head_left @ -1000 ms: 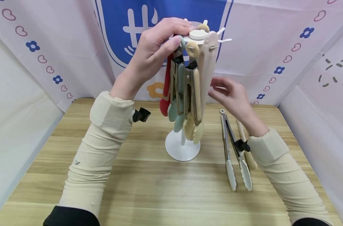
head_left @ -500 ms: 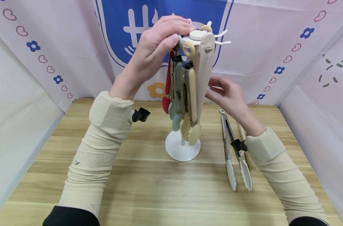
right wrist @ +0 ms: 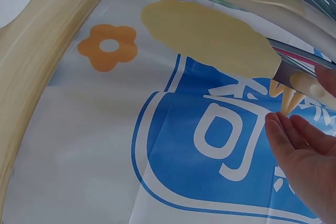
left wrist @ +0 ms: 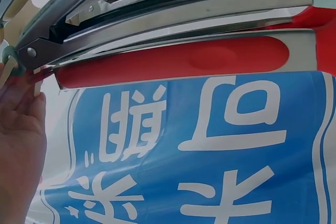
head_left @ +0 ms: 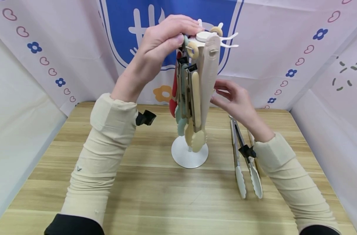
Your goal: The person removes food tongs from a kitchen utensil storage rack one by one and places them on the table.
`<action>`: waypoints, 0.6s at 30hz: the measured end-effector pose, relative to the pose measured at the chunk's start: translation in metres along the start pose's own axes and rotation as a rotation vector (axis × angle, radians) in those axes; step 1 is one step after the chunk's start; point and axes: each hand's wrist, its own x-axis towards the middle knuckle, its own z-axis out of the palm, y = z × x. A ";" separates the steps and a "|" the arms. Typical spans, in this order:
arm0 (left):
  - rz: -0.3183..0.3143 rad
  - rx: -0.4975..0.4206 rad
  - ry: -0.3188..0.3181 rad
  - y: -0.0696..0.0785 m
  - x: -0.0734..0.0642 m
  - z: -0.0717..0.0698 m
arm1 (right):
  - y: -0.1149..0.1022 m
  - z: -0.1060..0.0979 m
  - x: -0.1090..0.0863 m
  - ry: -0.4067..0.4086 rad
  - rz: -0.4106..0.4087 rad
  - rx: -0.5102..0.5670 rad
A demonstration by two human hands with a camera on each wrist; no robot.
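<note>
My left hand [head_left: 166, 42] grips the top of a white utensil rack [head_left: 189, 153], thumb in front, fingers over the top. Hanging from its hooks are red tongs [left wrist: 173, 64], mint-green tongs [head_left: 181, 125], cream tongs [head_left: 197, 140] and a long off-white utensil [head_left: 210, 68]. Behind the rack on its right is my right hand [head_left: 235, 99]. In the right wrist view, its thumb overlaps the handle of pale yellow tongs [right wrist: 210, 40], with relaxed fingers extended below; the far side of the hand is out of frame.
On the wooden table [head_left: 166, 209], grey-white tongs [head_left: 240, 156] lie spread to the right of the rack. A tan utensil lies partly under my right wrist. Bare white hooks [head_left: 231, 40] stick out at the rack's upper right. A printed cloth [head_left: 284, 39] hangs behind.
The rack's top has turned, so the front tongs and off-white utensil shift left while the ring at the back shifts right. My right hand has moved slightly left; my left stays on top.
</note>
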 end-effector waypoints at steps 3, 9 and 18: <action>-0.002 -0.007 -0.003 0.001 0.001 -0.001 | -0.001 0.000 0.000 -0.002 -0.007 -0.004; 0.008 -0.016 -0.006 0.001 0.001 -0.002 | -0.002 0.000 0.001 -0.025 -0.005 0.008; 0.002 -0.051 -0.016 0.002 0.003 -0.004 | -0.001 -0.002 0.002 -0.085 0.003 0.094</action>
